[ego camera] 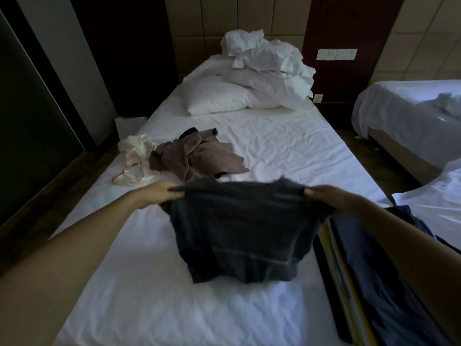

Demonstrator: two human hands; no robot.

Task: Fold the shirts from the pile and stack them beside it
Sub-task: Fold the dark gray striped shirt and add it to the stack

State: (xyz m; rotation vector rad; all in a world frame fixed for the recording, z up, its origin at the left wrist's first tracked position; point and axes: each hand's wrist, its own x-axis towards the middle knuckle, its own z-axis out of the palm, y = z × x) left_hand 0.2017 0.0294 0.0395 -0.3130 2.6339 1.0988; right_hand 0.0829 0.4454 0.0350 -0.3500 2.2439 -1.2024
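The left hand (159,193) and right hand (331,198), held apart, each pinch a top corner of the dark shirt (244,231), which hangs over the bed (287,146) near its foot edge; the brown shirt pile (197,156) lies by the left edge.

free: bare sheet (287,146) right of brown shirt pile (197,156) | blocked: navy stack (379,270) at right edge

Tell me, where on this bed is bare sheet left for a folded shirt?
Bare sheet lies right of the brown shirt, between pillows and dark shirt, and nearer than the dark shirt. Crowded: white clothes at left, blue fabric at right.
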